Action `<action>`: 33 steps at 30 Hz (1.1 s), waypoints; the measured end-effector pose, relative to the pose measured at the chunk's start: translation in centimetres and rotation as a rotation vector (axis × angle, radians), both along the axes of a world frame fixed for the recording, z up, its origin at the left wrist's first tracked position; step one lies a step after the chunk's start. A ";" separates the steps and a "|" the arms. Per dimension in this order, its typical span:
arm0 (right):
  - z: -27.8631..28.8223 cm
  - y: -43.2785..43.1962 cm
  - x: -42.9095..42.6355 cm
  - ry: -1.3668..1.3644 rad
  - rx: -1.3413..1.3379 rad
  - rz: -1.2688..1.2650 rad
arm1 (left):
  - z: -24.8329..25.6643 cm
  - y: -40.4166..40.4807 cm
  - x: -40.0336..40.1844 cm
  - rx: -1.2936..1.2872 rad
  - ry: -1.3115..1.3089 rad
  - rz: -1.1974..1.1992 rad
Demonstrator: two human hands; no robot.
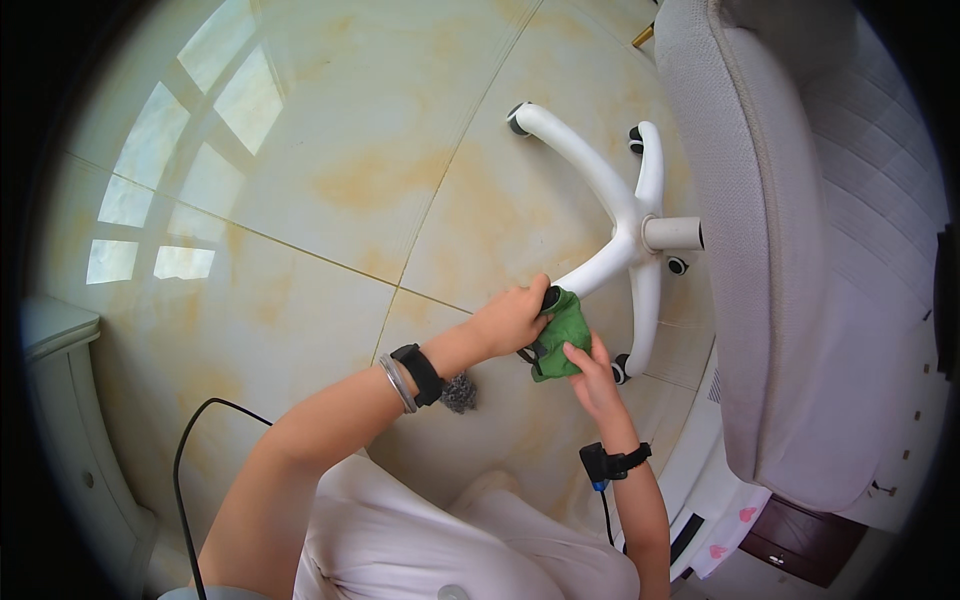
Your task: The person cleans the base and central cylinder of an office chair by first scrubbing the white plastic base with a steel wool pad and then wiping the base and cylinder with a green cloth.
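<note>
A swivel chair with a white five-star base (626, 232) stands in front of me. At the end of its nearest leg is a black caster (551, 298), partly hidden by my fingers and a green cloth (564, 335). My left hand (514, 319) is closed around the caster, its fingertips against the cloth's edge. From the other side, my right hand (594, 367) pinches the cloth between thumb and fingers. The cloth wraps over the leg's end, and a dark cord or strap hangs beside it.
A grey fuzzy clump (459, 392) lies on the glossy tiled floor (360, 187), below my left forearm. The grey upholstered chair seat (742, 225) rises at the right. A white cabinet (82, 420) is at the left. Black cables (180, 465) run along my arms.
</note>
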State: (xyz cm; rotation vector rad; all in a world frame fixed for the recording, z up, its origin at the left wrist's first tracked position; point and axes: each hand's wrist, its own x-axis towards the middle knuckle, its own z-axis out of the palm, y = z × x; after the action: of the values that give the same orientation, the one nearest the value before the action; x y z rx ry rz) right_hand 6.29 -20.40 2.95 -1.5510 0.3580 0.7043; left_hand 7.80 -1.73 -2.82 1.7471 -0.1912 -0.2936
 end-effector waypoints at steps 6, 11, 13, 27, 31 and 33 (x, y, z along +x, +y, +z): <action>-0.1 0.8 0.1 0.002 0.092 -0.094 | 0.4 -0.4 0.2 -0.029 0.024 -0.018; -0.9 -0.3 0.2 0.076 0.112 -0.076 | 0.1 -0.7 -0.8 -0.057 0.006 -0.024; -1.3 -1.4 0.1 0.077 0.099 -0.088 | 0.0 -1.0 -1.0 -0.075 0.009 -0.019; -1.4 -2.5 -1.4 0.118 0.020 -0.084 | -0.9 -1.7 -2.2 -0.127 0.044 -0.076; -0.8 -1.7 -1.2 0.087 0.027 -0.099 | -1.8 -2.6 -2.0 -0.183 -0.004 -0.011; -0.4 -1.5 -1.1 0.075 0.029 -0.100 | -2.2 -3.2 -2.1 -0.221 -0.075 0.072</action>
State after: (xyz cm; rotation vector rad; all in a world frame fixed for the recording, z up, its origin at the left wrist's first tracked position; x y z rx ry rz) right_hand 5.14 -21.89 2.51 -1.4722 0.4761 0.6878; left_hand 5.66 -4.97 -5.07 1.5430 -0.2067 -0.1482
